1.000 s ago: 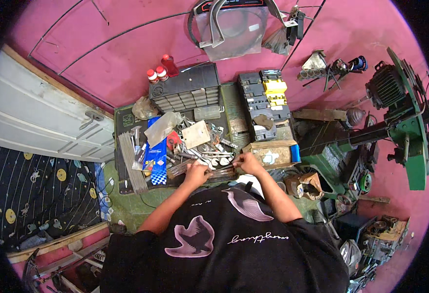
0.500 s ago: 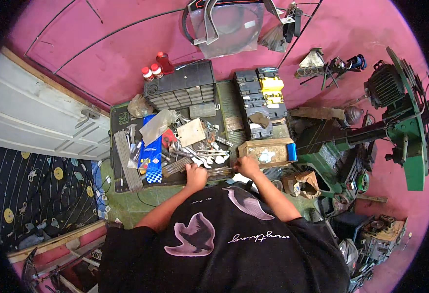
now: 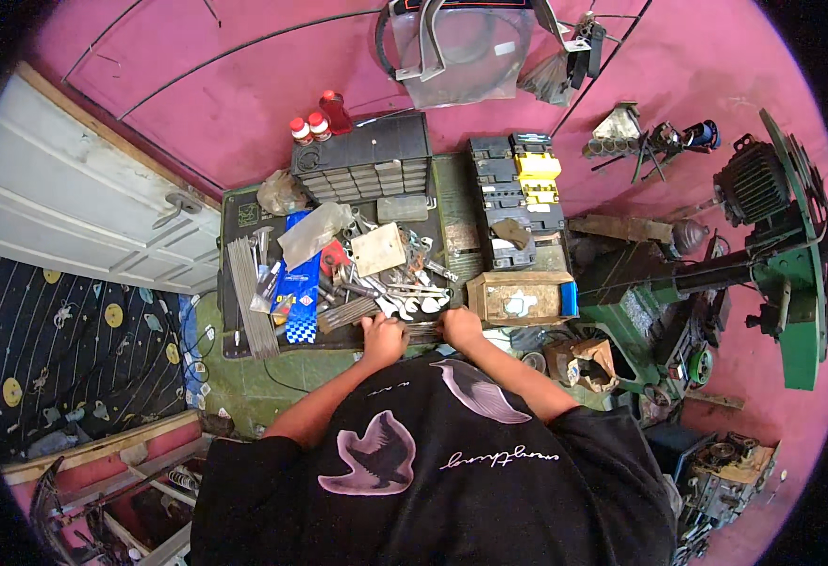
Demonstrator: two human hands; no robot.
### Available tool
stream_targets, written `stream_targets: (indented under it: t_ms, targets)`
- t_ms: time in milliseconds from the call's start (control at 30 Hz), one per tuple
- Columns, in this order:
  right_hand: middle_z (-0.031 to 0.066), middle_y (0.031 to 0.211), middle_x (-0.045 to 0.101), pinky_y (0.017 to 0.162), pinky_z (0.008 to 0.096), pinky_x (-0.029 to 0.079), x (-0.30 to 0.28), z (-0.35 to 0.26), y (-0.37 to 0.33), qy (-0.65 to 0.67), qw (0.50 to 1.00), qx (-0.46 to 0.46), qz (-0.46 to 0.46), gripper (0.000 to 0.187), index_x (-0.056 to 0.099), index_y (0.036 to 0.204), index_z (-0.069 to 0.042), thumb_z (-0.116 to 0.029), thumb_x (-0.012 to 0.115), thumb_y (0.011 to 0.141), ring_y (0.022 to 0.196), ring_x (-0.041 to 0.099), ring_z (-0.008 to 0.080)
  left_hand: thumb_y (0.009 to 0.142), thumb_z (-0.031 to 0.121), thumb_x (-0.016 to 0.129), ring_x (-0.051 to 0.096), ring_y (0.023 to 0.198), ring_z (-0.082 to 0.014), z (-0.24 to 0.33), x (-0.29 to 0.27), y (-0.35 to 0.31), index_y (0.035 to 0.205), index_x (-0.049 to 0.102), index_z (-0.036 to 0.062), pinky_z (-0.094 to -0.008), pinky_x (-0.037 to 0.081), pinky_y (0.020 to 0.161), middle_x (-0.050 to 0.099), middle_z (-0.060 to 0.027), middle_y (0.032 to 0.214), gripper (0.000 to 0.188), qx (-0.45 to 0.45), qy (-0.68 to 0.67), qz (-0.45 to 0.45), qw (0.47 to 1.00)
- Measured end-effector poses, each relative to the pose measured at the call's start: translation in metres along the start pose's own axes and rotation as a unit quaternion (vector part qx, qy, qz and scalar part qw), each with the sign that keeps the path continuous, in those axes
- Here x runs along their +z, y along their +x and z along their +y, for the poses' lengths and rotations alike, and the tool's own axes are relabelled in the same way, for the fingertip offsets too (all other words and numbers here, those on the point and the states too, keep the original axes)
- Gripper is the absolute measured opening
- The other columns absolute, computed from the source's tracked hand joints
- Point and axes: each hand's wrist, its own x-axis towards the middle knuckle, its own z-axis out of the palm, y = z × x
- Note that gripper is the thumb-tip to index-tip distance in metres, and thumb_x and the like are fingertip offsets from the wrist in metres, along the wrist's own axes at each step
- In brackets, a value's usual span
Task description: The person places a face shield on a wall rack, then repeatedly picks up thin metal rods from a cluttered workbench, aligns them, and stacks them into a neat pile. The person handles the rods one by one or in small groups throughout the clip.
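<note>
At the front edge of the workbench [image 3: 334, 351], both my hands are closed on a small bundle of thin rods [image 3: 422, 328] that look like welding rods. My left hand [image 3: 385, 339] grips one end and my right hand [image 3: 459, 328] the other; a short stretch shows between them. Just beyond my left hand lies another sheaf of brownish rods [image 3: 346, 314]. Several wrenches [image 3: 412, 302] are heaped past the held bundle. Further left rests a long stack of grey rods [image 3: 252, 297], beside a blue packet [image 3: 298, 294] with a checkered end.
An open cardboard box [image 3: 522, 297] stands right of my right hand. Behind it are black and yellow batteries [image 3: 515, 193]. A drawer cabinet [image 3: 362, 160] holds the back of the bench. A green machine [image 3: 786, 302] rises at right; a white door [image 3: 93, 198] stands at left.
My right hand has slid left along the rods, so my hands are closer together. The whole view has shifted slightly, with the bench appearing further right.
</note>
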Motion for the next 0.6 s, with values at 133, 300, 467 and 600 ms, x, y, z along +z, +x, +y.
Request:
stream_targets:
  t_ms: [133, 300, 467, 600]
  targets:
    - [0.0124, 0.094, 0.074, 0.082, 0.0444, 0.056, 0.007, -0.004, 0.002, 0.002, 1.0, -0.008, 0.022, 0.018, 0.077, 0.092, -0.019, -0.034, 0.074, 0.081, 0.097, 0.069, 0.0309, 0.08, 0.026, 0.071, 0.059, 0.093, -0.0251, -0.004, -0.002, -0.001, 0.08, 0.075, 0.0144, -0.0479, 0.035, 0.084, 0.07, -0.0021, 0.083, 0.012, 0.018, -0.009, 0.012, 1.0]
    - [0.013, 0.093, 0.073, 0.084, 0.0424, 0.055, 0.01, -0.008, 0.003, -0.021, 0.997, -0.047, 0.061, 0.016, 0.076, 0.09, -0.019, -0.032, 0.072, 0.081, 0.097, 0.067, 0.0311, 0.083, 0.025, 0.069, 0.058, 0.096, -0.0232, -0.01, -0.005, -0.004, 0.088, 0.075, 0.0148, -0.0467, 0.034, 0.085, 0.071, 0.0004, 0.089, 0.013, 0.064, -0.013, -0.01, 0.998]
    - [0.0112, 0.097, 0.072, 0.086, 0.0423, 0.054, -0.003, -0.028, 0.005, -0.045, 0.996, -0.038, 0.073, 0.018, 0.075, 0.09, -0.014, -0.03, 0.07, 0.082, 0.1, 0.066, 0.031, 0.084, 0.025, 0.067, 0.058, 0.097, -0.0228, -0.024, -0.012, -0.015, 0.094, 0.075, 0.0151, -0.047, 0.035, 0.087, 0.072, 0.001, 0.095, 0.016, 0.073, -0.069, -0.016, 0.995]
    - [0.0091, 0.098, 0.071, 0.088, 0.042, 0.053, -0.021, -0.062, 0.008, 0.019, 0.987, -0.133, 0.087, 0.016, 0.072, 0.094, -0.012, -0.023, 0.069, 0.083, 0.098, 0.065, 0.0308, 0.083, 0.025, 0.07, 0.058, 0.1, -0.0234, -0.05, -0.021, -0.027, 0.097, 0.074, 0.0152, -0.0469, 0.036, 0.087, 0.07, -0.0006, 0.097, 0.018, -0.042, -0.018, 0.064, 0.997]
